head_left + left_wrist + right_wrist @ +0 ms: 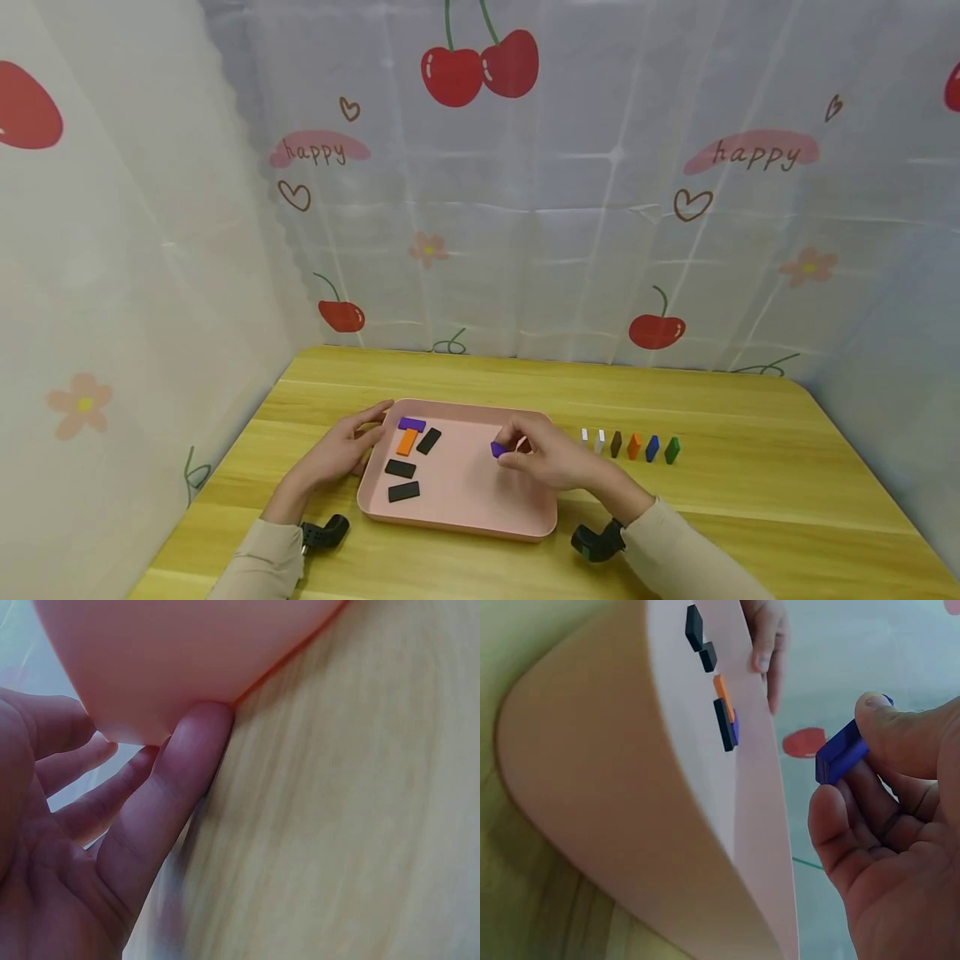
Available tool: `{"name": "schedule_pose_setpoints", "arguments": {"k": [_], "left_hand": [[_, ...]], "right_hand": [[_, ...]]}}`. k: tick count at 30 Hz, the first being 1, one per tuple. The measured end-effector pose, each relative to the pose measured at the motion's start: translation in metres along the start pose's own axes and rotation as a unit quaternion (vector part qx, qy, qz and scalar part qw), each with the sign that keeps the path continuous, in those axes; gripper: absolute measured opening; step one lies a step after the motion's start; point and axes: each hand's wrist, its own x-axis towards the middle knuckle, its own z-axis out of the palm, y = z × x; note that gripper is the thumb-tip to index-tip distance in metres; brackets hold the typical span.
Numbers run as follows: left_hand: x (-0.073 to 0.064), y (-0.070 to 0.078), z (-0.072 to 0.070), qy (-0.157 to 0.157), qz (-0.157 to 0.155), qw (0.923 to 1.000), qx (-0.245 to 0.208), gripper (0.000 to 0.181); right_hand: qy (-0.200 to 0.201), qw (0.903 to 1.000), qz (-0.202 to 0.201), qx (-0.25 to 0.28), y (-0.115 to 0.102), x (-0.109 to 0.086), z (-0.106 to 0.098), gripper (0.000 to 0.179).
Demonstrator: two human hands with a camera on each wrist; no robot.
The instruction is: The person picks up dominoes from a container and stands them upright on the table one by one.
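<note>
Above the pink tray [480,508], my right hand [552,457] pinches a purple domino-like block [841,754] between thumb and fingers. The right wrist view shows it tilted, clear of the tray wall. My left hand [336,454] touches the tray's left side, its fingers extended against the outer wall near a corner. Inside the tray, toward the left, lie another purple block [412,424], an orange block [407,442] and black blocks, among them one at the upper side [429,441], one lower [401,468] and one nearest the front [404,492].
Right of the tray, several blocks stand upright in a row on the wooden table [750,517]: white [601,441], brown [617,444], orange [634,446], blue [652,448] and green [672,450] among them. A cherry-printed curtain [540,275] hangs behind and beside the table.
</note>
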Motion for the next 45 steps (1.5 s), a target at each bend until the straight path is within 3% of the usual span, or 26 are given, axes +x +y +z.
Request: {"name": "schedule_pose_setpoints", "arguments": {"k": [11,21,32,45], "left_hand": [[0.000,0.001,0.000,0.004,-0.003,1.0000,0.002,0.053],[-0.001,0.001,-0.001,0.002,0.001,1.0000,0.005,0.053],[0.001,0.000,0.000,0.008,-0.008,0.9998,0.018,0.053],[0.001,0.002,0.004,0.016,-0.019,0.9996,0.016,0.052]], "right_hand": [[0.052,0.9949,0.029,0.081,0.013,-0.041,-0.008,0.013],[0.133,0.9785,0.049,0.150,0.030,-0.073,-0.009,0.017],[0.164,0.9713,0.099,0.141,0.048,-0.100,-0.011,0.019],[0.215,0.9565,0.158,0.119,0.057,-0.104,-0.011,0.020]]}}
